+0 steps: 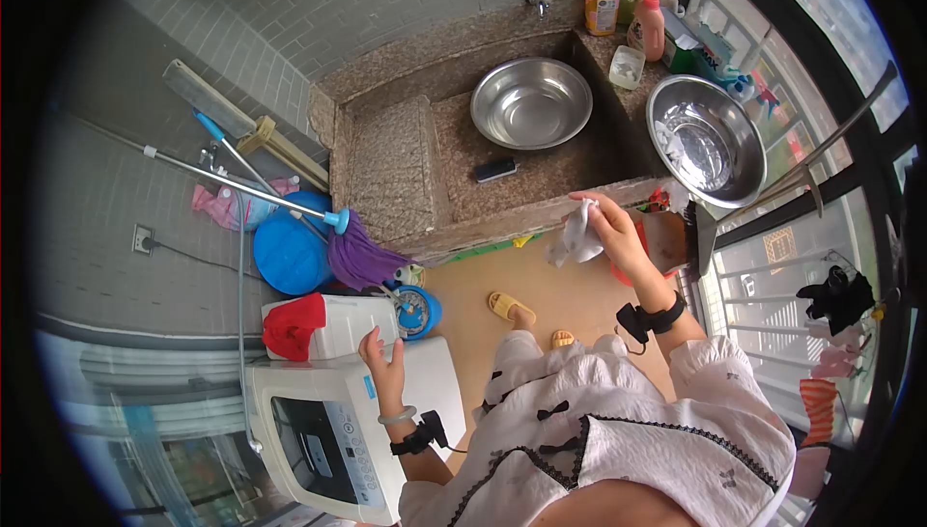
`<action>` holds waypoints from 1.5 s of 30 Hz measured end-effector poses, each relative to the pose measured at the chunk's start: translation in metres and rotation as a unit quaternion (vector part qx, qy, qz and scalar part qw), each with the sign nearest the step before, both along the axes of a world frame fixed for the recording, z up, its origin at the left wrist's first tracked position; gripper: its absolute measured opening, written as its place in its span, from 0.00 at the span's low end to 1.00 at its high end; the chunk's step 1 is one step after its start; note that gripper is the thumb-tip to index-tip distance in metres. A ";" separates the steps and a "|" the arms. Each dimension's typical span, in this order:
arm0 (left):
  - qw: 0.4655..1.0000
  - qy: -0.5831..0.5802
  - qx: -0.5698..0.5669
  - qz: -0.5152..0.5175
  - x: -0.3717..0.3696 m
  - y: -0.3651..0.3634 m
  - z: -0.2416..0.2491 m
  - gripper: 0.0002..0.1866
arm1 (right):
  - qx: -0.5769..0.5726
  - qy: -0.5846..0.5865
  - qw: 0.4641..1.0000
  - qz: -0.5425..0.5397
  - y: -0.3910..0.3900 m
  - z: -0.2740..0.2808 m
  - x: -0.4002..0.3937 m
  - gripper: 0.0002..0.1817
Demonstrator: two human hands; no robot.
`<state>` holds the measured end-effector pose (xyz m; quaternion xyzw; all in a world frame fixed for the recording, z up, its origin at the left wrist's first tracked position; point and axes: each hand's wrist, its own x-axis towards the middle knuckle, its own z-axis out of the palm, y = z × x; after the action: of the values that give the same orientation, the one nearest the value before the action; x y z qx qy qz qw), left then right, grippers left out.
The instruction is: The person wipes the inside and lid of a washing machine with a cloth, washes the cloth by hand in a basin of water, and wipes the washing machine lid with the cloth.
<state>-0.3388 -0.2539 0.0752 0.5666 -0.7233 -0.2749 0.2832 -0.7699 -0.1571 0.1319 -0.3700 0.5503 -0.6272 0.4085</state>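
My right hand (pixel 614 228) is closed on a crumpled pale cloth (pixel 576 237), which hangs from the fingers just in front of the stone sink's front wall (pixel 521 213). My left hand (pixel 382 358) is raised with its fingers apart and holds nothing; it is beside the white washing machine (pixel 435 402). Inside the sink sit a steel basin (pixel 531 102) and a dark brush (pixel 495 170). A second steel basin (pixel 707 141), with something shiny and clear in it, stands on the ledge at the right.
Bottles (pixel 602 6) and a small clear container (pixel 627 67) stand on the ledge near the tap (pixel 538 4). At left are a blue tub (pixel 290 249), a purple mop (pixel 359 255) and a red cloth (pixel 294 326). Small laundry (pixel 817 411) hangs at right.
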 end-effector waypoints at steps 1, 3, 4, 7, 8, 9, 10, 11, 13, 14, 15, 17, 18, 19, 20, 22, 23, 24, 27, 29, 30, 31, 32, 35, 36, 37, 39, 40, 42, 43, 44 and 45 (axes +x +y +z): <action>1.000 0.009 0.002 -0.009 -0.014 -0.015 -0.002 0.26 | -0.004 0.023 0.999 -0.028 -0.005 0.012 -0.009 0.13; 0.998 0.032 0.001 -0.060 -0.042 -0.037 -0.007 0.27 | 0.029 0.220 0.973 -0.067 -0.019 0.025 -0.027 0.13; 0.997 0.044 0.022 -0.063 -0.060 -0.047 0.000 0.27 | 0.022 0.328 0.941 -0.080 -0.028 0.029 -0.037 0.13; 0.994 0.013 -0.011 -0.111 -0.090 -0.086 0.000 0.27 | 0.011 0.463 0.882 -0.086 -0.061 0.050 -0.061 0.16; 0.993 0.009 -0.013 -0.113 -0.097 -0.100 0.000 0.27 | 0.017 0.449 0.889 -0.094 -0.074 0.049 -0.067 0.16; 0.994 0.026 -0.010 -0.110 -0.104 -0.111 0.001 0.27 | 0.022 0.435 0.895 -0.101 -0.087 0.054 -0.073 0.15; 0.991 0.041 -0.002 -0.127 -0.110 -0.125 0.003 0.27 | 0.113 0.372 0.917 -0.086 -0.100 0.065 -0.074 0.14; 0.988 0.053 0.004 -0.145 -0.115 -0.139 0.006 0.27 | 0.166 0.340 0.922 -0.081 -0.114 0.072 -0.077 0.13; 0.986 0.068 0.017 -0.149 -0.126 -0.165 0.008 0.26 | 0.068 0.295 0.950 -0.072 -0.147 0.055 -0.096 0.13; 0.982 0.078 0.011 -0.170 -0.130 -0.178 0.008 0.26 | 0.056 0.242 0.966 -0.074 -0.159 0.050 -0.102 0.13; 0.978 0.087 0.005 -0.190 -0.135 -0.189 0.007 0.26 | 0.046 0.188 0.978 -0.074 -0.173 0.052 -0.105 0.13; 0.977 0.085 0.005 -0.196 -0.145 -0.208 0.008 0.26 | 0.034 0.092 0.991 -0.094 -0.198 0.051 -0.114 0.15; 0.975 0.080 -0.010 -0.207 -0.146 -0.215 0.009 0.27 | 0.018 0.057 0.994 -0.097 -0.210 0.047 -0.120 0.16; 0.975 0.076 -0.006 -0.208 -0.148 -0.221 0.011 0.27 | -0.003 0.022 0.995 -0.100 -0.223 0.043 -0.128 0.17; 0.974 0.084 -0.014 -0.211 -0.151 -0.226 0.014 0.27 | -0.015 -0.030 0.995 -0.097 -0.235 0.040 -0.133 0.18; 0.973 0.090 -0.009 -0.212 -0.157 -0.234 0.015 0.27 | 0.004 -0.052 0.993 -0.106 -0.254 0.021 -0.156 0.19; 0.973 0.089 -0.006 -0.212 -0.159 -0.238 0.014 0.27 | 0.022 -0.052 0.992 -0.114 -0.264 0.007 -0.169 0.19; 0.975 0.096 0.013 -0.199 -0.161 -0.240 0.012 0.27 | 0.027 -0.053 0.992 -0.114 -0.272 -0.004 -0.178 0.19; 0.982 0.072 0.039 -0.172 -0.166 -0.228 0.009 0.27 | 0.177 -0.033 0.971 -0.158 -0.282 -0.063 -0.209 0.26; 0.987 0.035 0.031 -0.156 -0.170 -0.225 0.015 0.27 | 0.250 0.116 0.929 -0.248 -0.289 -0.134 -0.249 0.36; 0.987 0.034 0.046 -0.152 -0.171 -0.221 0.020 0.27 | 0.244 0.094 0.940 -0.221 -0.289 -0.145 -0.257 0.41; 0.986 0.030 0.062 -0.152 -0.174 -0.217 0.025 0.28 | 0.247 0.080 0.940 -0.222 -0.290 -0.160 -0.262 0.41; 0.986 0.037 0.090 -0.137 -0.178 -0.215 0.029 0.28 | 0.287 0.073 0.933 -0.207 -0.295 -0.174 -0.271 0.42; 0.984 -0.005 0.119 -0.133 -0.194 -0.221 0.040 0.27 | 0.321 0.046 0.921 -0.216 -0.305 -0.204 -0.292 0.41; 0.983 -0.041 0.102 -0.144 -0.201 -0.226 0.042 0.27 | 0.331 0.095 0.911 -0.228 -0.309 -0.216 -0.300 0.39; 0.982 -0.052 0.106 -0.148 -0.211 -0.231 0.046 0.27 | 0.342 0.143 0.898 -0.237 -0.312 -0.231 -0.308 0.36; 0.979 0.012 0.121 -0.165 -0.239 -0.245 0.055 0.26 | 0.355 0.162 0.887 -0.244 -0.325 -0.260 -0.325 0.34; 0.978 0.001 0.126 -0.166 -0.253 -0.250 0.060 0.26 | 0.363 0.194 0.877 -0.249 -0.328 -0.276 -0.330 0.32; 0.915 0.197 0.333 -0.112 -0.289 -0.264 0.065 0.23 | 0.372 0.215 0.875 -0.223 -0.338 -0.284 -0.332 0.31; 0.917 0.191 0.334 -0.107 -0.309 -0.272 0.063 0.23 | 0.373 0.245 0.872 -0.200 -0.347 -0.286 -0.331 0.30; 0.871 0.284 0.391 -0.090 -0.329 -0.281 0.060 0.23 | 0.352 0.265 0.870 -0.223 -0.352 -0.296 -0.327 0.30; 0.813 0.374 0.440 -0.072 -0.349 -0.291 0.055 0.23 | 0.354 0.259 0.872 -0.218 -0.356 -0.307 -0.321 0.30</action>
<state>-0.6880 -0.5446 0.1302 0.4308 -0.4021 -0.7738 0.2323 -1.0913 -0.5133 -0.1746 -0.2207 0.8880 -0.3456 0.2081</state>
